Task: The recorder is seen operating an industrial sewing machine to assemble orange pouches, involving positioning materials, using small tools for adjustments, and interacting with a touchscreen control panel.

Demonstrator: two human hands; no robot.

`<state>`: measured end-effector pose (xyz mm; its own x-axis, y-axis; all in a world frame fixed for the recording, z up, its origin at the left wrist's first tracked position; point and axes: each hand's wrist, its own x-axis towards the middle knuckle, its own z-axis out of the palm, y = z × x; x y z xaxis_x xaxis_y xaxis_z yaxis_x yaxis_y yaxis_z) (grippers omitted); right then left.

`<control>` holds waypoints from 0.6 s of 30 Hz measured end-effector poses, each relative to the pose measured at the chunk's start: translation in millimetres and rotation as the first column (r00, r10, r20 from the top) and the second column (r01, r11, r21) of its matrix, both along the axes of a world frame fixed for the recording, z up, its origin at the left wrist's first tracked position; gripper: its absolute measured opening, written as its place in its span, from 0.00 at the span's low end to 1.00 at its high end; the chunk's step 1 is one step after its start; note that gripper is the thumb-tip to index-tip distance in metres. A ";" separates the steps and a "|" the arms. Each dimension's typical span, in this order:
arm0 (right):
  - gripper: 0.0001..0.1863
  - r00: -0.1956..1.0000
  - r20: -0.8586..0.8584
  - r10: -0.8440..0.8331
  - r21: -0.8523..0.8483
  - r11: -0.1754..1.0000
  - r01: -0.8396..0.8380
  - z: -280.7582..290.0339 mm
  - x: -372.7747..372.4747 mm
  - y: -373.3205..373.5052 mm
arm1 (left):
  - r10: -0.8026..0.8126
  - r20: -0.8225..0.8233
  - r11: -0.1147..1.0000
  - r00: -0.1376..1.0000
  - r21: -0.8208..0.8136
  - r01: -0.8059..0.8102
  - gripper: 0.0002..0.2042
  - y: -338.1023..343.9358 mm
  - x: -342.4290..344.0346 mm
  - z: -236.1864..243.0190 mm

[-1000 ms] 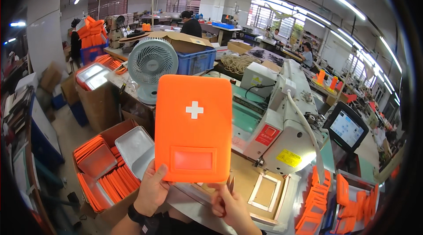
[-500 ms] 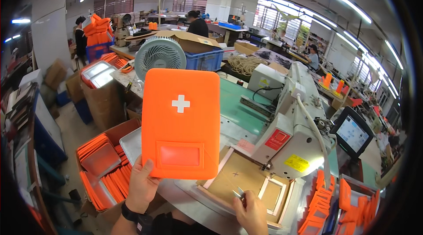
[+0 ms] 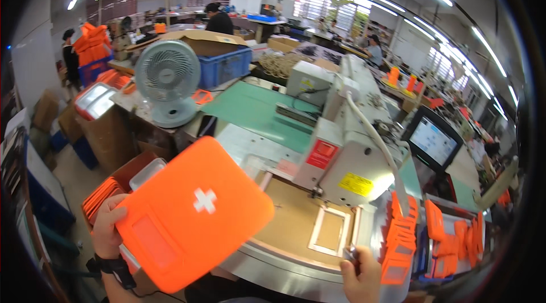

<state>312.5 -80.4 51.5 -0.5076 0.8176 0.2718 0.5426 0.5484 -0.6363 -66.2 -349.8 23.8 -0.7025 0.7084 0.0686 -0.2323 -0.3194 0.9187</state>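
My left hand (image 3: 108, 224), fingers closed on one edge, holds up a tilted orange first-aid case cover (image 3: 187, 235). It has rounded corners, a white cross and a stitched-on clear window pocket. My right hand (image 3: 362, 276) is closed on small metal thread snips (image 3: 351, 253), partly hidden by the fingers. It hovers by the near right side of a tan sewing template (image 3: 290, 215) with a white-edged rectangular opening. That template lies under the head of a large sewing machine (image 3: 341, 158).
Orange window pieces (image 3: 398, 240) are stacked at the right, next to a tray (image 3: 427, 235) of more orange parts. A screen (image 3: 434, 141) stands behind them. At left are a carton of orange covers (image 3: 102, 198), a grey fan (image 3: 166, 78) and a blue crate (image 3: 227, 67).
The cover has gone from upright to tilted and moved down and left with my left hand. My right hand with the snips has shifted right. The whole view has shifted too.
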 end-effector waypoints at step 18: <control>0.13 0.997 0.024 0.071 -0.106 0.992 -0.068 -20.1 1.1 -32.4 | -0.399 -0.881 0.912 0.254 -0.409 0.011 0.15 208.9 96.5 -4.7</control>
<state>313.6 -112.8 31.4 -0.5703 0.8034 0.1711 0.5239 0.5161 -0.6776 30.2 -140.9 19.1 -0.1038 0.9327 0.3453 0.8259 -0.1126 0.5524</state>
